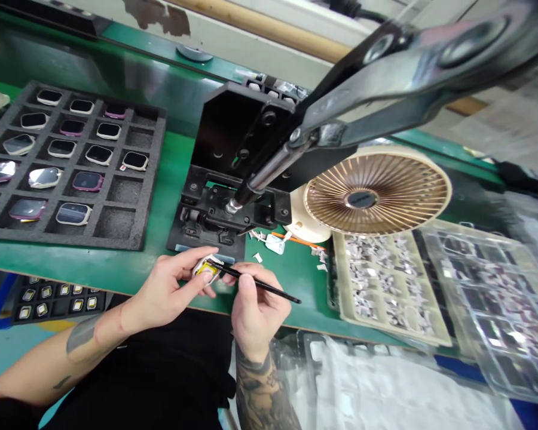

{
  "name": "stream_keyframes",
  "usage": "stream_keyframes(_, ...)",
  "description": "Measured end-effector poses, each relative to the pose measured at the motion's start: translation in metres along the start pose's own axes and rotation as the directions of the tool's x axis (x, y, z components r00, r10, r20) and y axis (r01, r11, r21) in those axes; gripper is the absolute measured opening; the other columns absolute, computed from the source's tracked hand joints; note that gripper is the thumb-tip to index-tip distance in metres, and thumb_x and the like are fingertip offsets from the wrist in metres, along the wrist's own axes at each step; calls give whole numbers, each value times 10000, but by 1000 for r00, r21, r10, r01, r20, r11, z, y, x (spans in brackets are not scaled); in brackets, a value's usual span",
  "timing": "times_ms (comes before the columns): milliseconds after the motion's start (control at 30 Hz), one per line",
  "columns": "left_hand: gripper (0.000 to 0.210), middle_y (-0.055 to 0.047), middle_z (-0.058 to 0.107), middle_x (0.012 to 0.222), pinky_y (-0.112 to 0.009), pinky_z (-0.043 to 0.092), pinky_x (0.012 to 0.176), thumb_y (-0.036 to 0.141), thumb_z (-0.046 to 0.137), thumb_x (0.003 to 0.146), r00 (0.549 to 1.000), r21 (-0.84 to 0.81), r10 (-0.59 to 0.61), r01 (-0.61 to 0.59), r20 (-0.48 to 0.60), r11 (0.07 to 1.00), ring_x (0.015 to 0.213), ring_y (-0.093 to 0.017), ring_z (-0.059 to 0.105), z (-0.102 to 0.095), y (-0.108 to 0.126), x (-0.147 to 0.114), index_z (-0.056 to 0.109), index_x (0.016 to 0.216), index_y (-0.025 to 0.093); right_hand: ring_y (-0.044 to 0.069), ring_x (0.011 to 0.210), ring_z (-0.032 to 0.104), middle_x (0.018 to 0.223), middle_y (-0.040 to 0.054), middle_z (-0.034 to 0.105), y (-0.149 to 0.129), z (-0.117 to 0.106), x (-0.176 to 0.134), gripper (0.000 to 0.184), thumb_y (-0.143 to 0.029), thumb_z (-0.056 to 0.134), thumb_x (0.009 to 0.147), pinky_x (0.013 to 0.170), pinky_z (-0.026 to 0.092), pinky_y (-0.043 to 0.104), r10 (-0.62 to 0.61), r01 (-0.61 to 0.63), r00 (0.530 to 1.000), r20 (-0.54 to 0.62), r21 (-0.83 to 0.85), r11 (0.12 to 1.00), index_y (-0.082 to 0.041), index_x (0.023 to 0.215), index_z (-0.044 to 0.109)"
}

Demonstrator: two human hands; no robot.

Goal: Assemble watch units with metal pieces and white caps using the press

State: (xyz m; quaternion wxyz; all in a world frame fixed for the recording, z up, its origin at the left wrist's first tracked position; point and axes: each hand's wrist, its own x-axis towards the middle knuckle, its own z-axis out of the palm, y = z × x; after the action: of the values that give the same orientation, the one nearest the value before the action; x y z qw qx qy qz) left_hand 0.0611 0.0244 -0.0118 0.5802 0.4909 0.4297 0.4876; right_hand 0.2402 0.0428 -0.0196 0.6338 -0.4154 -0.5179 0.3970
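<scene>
My left hand [179,286] is closed around a small watch case [207,270], pale at the rim with yellow inside. In my right hand [257,310] is a thin black stick-like tool [269,286], perhaps tweezers, pinched between thumb and fingers. Its far end lies against the watch case; the exact contact is too small to make out. Both hands are just in front of a black lever press [233,221], near the bench's front edge.
A grey foam tray [150,197] with several watches stands left. Right of the press are a fan [376,191], a cream parts tray [399,328] and a clear compartment box [497,298]. The press's metal lever [385,83] reaches overhead. Below left is a black tray [56,301].
</scene>
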Motion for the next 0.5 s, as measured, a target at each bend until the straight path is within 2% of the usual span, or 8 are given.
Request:
stream_keyframes(133,468,-68,871,1052,-242,724,778,316,744,1115,999,-23,0,-1,-39,1000,819,-181,873,2,-1,0,707,1563,186,200,908,791,998,55,793,-1,1,-2,128,-171,721,1065,675,700,314,-124,124,992,-17,-16,992,-252,1119,804)
stream_keyframes(333,462,-66,878,1037,-256,730,794,295,747,1107,999,-15,5,-6,-49,1000,826,-186,871,3,-1,1,713,1555,187,219,954,797,1051,68,812,5,-3,-10,211,-107,720,1034,768,744,397,-206,208,978,28,-150,967,-251,1159,809)
stream_keyframes(500,463,-51,881,1000,-240,726,794,279,744,1107,999,13,20,-19,-45,1000,826,-179,871,3,-1,1,712,1560,189,224,926,801,1028,61,810,5,-4,-9,239,-92,718,1021,732,722,392,-318,317,948,32,-209,925,-251,1181,797)
